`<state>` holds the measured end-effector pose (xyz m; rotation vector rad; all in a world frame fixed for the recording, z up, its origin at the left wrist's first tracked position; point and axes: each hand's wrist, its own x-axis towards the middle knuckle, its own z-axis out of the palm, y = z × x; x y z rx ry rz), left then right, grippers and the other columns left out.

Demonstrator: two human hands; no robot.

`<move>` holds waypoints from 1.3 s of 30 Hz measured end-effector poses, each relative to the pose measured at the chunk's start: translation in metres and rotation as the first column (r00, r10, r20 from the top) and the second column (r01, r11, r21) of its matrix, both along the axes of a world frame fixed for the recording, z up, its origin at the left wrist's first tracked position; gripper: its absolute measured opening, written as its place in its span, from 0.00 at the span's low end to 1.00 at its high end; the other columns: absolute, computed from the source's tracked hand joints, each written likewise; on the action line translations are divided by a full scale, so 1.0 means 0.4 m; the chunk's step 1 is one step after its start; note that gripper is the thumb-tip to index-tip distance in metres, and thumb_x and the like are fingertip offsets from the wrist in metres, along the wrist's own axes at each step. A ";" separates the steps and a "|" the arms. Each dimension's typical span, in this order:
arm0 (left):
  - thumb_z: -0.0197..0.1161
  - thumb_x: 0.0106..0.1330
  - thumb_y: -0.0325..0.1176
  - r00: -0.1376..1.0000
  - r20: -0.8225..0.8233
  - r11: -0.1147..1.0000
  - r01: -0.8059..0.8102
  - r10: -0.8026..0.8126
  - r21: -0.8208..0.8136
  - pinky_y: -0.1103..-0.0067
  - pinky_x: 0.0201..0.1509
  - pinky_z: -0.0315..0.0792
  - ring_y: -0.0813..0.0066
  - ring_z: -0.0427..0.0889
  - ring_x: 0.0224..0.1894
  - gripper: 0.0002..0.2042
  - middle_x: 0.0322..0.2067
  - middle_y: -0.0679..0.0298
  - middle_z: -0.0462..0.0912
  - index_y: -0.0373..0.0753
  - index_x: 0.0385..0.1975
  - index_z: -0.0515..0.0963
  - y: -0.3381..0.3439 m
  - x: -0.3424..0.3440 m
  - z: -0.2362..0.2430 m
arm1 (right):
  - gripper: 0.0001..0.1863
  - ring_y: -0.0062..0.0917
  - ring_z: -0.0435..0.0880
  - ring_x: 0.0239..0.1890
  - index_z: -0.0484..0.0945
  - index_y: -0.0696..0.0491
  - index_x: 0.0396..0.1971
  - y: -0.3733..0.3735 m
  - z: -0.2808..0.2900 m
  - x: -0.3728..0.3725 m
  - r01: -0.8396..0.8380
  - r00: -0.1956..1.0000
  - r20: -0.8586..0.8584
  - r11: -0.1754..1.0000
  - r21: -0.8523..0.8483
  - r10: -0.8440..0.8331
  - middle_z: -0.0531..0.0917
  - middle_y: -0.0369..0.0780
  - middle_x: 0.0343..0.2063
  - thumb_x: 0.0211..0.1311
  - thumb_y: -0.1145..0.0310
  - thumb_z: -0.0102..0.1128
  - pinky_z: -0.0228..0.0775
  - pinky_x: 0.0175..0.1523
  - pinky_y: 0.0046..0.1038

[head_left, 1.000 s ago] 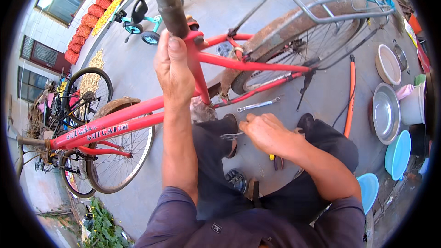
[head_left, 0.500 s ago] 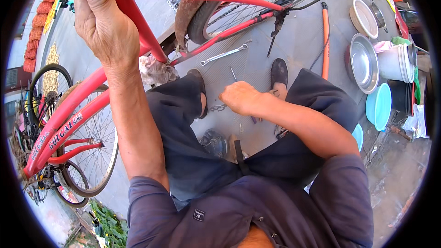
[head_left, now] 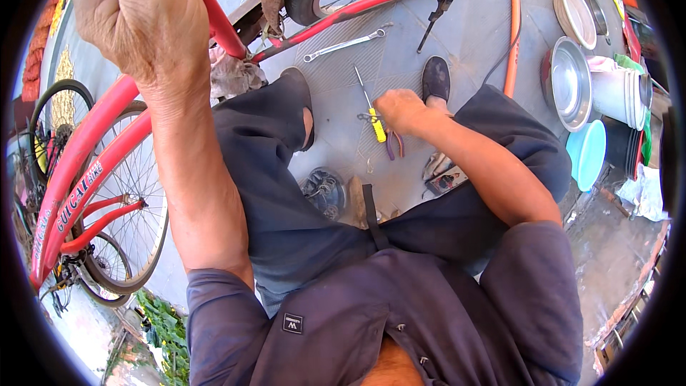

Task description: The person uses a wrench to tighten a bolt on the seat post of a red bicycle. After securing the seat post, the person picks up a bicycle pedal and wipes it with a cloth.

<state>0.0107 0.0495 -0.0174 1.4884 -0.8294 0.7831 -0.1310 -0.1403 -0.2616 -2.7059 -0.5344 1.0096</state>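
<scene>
My left hand (head_left: 146,18) is closed around the red tube of an upside-down-looking bicycle frame (head_left: 214,11), at the upper left. Its fingertips run out of the picture at the top. My right hand (head_left: 404,111) is a loose fist held above the ground between my feet. A short grey piece of chain (head_left: 366,116) hangs out from its thumb side. Just beneath lie a yellow-handled screwdriver (head_left: 377,126) and pliers with purple and orange handles (head_left: 394,144). A double-ended ring wrench (head_left: 343,45) rests on the paving farther forward.
An orange hand pump (head_left: 514,43) lies at the right, near metal basins (head_left: 571,86), white buckets (head_left: 616,89) and a turquoise basin (head_left: 587,156). A crumpled rag (head_left: 236,75) sits beside the frame. More bicycles (head_left: 61,125) stand at the left.
My right hand has moved right with the piece of chain, uncovering the screwdriver's yellow handle and the pliers. The whole view has tilted, and my left hand appears higher, still on the frame.
</scene>
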 end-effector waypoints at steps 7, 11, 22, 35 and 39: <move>0.49 0.77 0.40 1.000 0.005 1.000 -0.019 0.019 -0.024 0.87 0.44 0.69 0.85 0.74 0.40 0.18 0.42 0.68 0.79 0.34 0.57 0.72 -0.002 -0.005 -0.007 | 0.09 0.42 0.86 0.43 0.84 0.57 0.33 -0.037 -0.049 0.001 0.154 0.987 0.053 0.987 -0.041 -0.152 0.85 0.51 0.36 0.55 0.74 0.57 0.79 0.46 0.38; 0.51 0.76 0.40 0.994 -0.030 0.994 -0.106 0.107 0.027 0.85 0.51 0.69 0.82 0.74 0.46 0.20 0.46 0.66 0.79 0.32 0.59 0.71 0.011 0.007 -0.027 | 0.08 0.45 0.84 0.44 0.83 0.57 0.32 -0.023 -0.020 0.013 0.178 0.981 0.073 0.984 0.030 -0.179 0.84 0.52 0.37 0.56 0.74 0.56 0.77 0.48 0.40; 0.59 0.71 0.41 0.763 -0.049 0.710 -0.574 0.645 0.408 0.78 0.52 0.75 0.72 0.83 0.45 0.18 0.41 0.58 0.86 0.33 0.51 0.79 0.324 -0.019 -0.043 | 0.18 0.51 0.81 0.46 0.76 0.59 0.47 -0.055 -0.045 0.034 0.432 0.892 0.107 0.898 0.086 -0.440 0.82 0.57 0.38 0.53 0.80 0.51 0.74 0.50 0.45; 0.57 0.70 0.28 0.459 -0.797 0.920 -0.205 0.393 0.335 0.76 0.49 0.74 0.72 0.81 0.44 0.10 0.41 0.58 0.82 0.33 0.48 0.77 0.515 -0.329 -0.353 | 0.22 0.50 0.81 0.49 0.75 0.60 0.51 -0.071 -0.117 0.037 0.607 0.784 0.118 0.792 0.062 -0.610 0.82 0.58 0.41 0.52 0.75 0.55 0.73 0.54 0.44; 0.57 0.70 0.29 -0.150 -0.971 0.877 -0.471 -0.186 -0.095 0.76 0.45 0.75 0.71 0.82 0.41 0.10 0.39 0.58 0.83 0.33 0.46 0.77 0.575 -0.481 -0.572 | 0.20 0.48 0.82 0.48 0.78 0.59 0.48 -0.049 -0.097 0.059 0.522 0.852 0.041 0.853 0.015 -0.522 0.83 0.56 0.40 0.53 0.70 0.61 0.74 0.53 0.42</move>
